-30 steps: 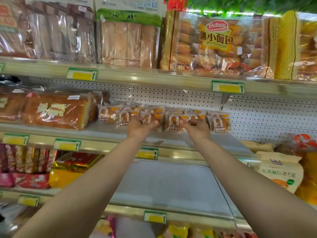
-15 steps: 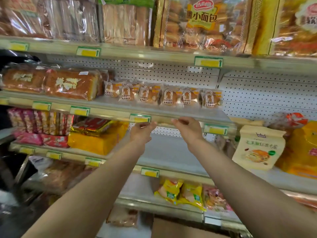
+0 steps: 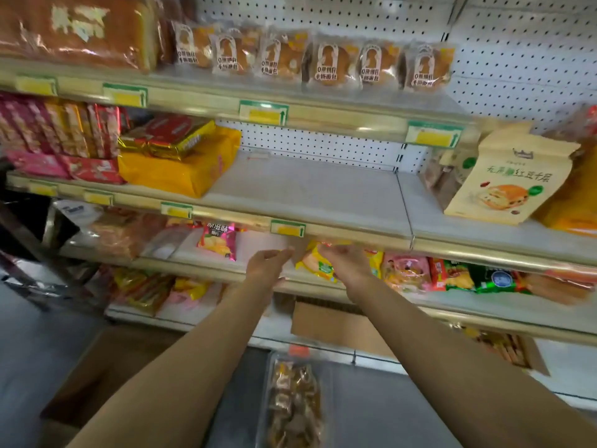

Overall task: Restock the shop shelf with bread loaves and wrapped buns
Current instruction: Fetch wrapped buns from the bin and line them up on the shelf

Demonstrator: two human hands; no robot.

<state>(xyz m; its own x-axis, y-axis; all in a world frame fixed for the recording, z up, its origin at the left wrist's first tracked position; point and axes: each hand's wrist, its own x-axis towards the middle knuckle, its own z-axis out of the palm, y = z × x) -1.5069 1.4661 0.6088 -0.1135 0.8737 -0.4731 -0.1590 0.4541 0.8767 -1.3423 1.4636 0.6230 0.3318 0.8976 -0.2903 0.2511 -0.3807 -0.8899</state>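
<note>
A row of several wrapped buns [image 3: 326,64] stands along the upper shelf [image 3: 323,116], to the right of a large bread loaf [image 3: 77,30] in clear wrap. My left hand [image 3: 266,266] and my right hand [image 3: 347,263] hang in front of the lower shelves, well below the buns. Both hold nothing and their fingers are loosely bent. A clear bag of small buns [image 3: 294,402] lies low down between my forearms.
The middle shelf [image 3: 307,195] has a bare stretch between a yellow packet [image 3: 181,169] and a beige paper bread bag [image 3: 507,176]. Snack packets [image 3: 407,273] fill the shelf below. A cardboard box [image 3: 342,328] sits at floor level; another [image 3: 106,373] is at left.
Both hands have come away from the row of wrapped buns and dropped down past two shelves. My view has tilted down and to the right; the top shelf is out of sight.
</note>
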